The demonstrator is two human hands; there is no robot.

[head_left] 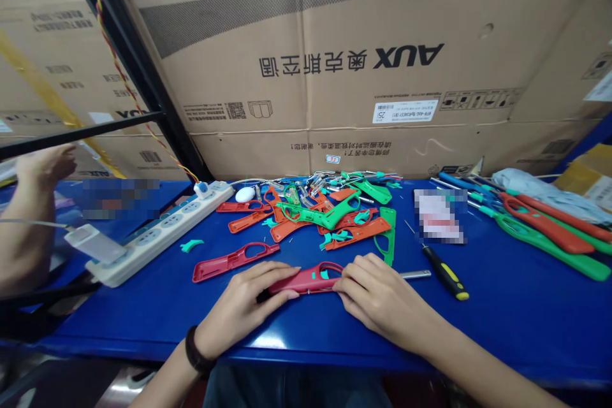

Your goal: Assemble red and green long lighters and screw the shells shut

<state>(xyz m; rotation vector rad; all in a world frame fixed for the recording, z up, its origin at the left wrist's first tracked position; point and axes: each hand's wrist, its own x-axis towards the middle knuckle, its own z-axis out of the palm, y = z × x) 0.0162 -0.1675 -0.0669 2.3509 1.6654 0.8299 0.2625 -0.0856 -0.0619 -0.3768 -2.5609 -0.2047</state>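
Between my hands lies a red long-nosed gas lighter [306, 280] with a green trigger and a metal tube [415, 275] that points right. My left hand [258, 293] is closed round the rear end of its body. The fingers of my right hand [370, 293] pinch the front of the body, near the trigger loop, and hide part of it. Just behind sits a loose red half-shell [234, 261], its inside facing up. Farther back is a heap of orange and green lighter shells [329, 217] with small green triggers and metal parts among them.
A black-and-yellow screwdriver [444, 273] lies right of my hands. Several assembled lighters [549, 229] are piled at the far right. A white power strip [167, 229] runs along the left, and a large cardboard box [335, 13] stands behind. Another person's arm [29, 223] is at far left.
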